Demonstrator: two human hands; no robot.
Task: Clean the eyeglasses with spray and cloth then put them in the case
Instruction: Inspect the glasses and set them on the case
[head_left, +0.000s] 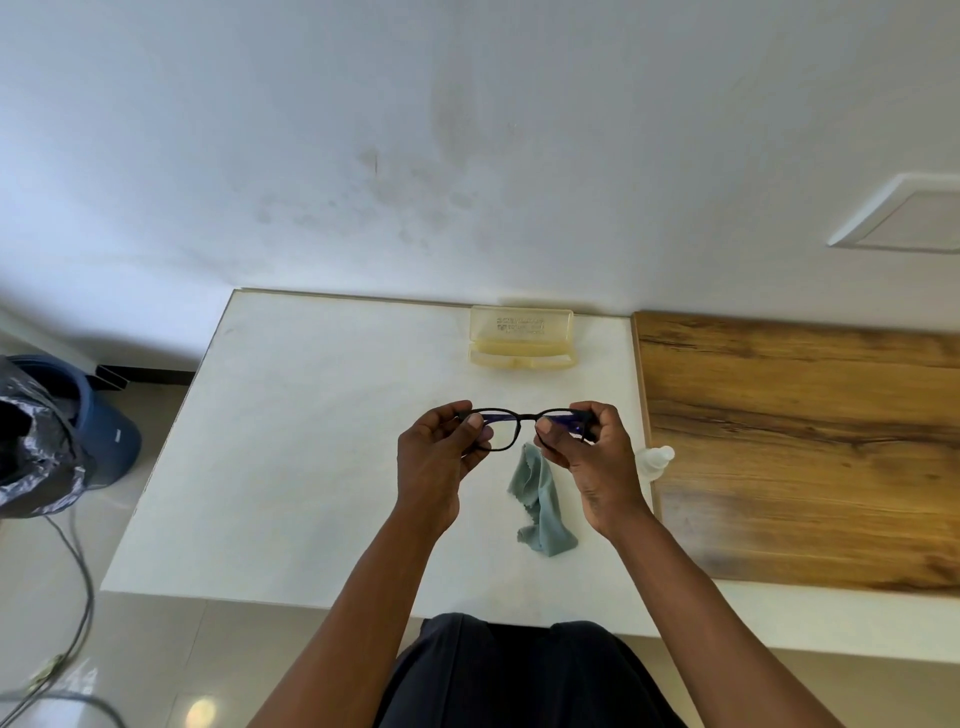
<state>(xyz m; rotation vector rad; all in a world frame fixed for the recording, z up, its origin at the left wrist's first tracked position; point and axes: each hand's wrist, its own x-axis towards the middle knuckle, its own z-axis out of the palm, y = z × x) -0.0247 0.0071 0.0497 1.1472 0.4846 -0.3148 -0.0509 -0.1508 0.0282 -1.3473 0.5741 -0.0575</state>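
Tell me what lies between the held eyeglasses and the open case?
Only bare white table separates the eyeglasses from the case, as the head view shows.

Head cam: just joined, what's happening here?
A person holds a pair of black-framed eyeglasses above a white table, the left hand pinching one end of the frame and the right hand the other. A blue-grey cleaning cloth lies crumpled on the table just below the glasses. A small spray bottle lies beside the right hand. The yellowish case sits open at the table's far edge, with nothing visible in it.
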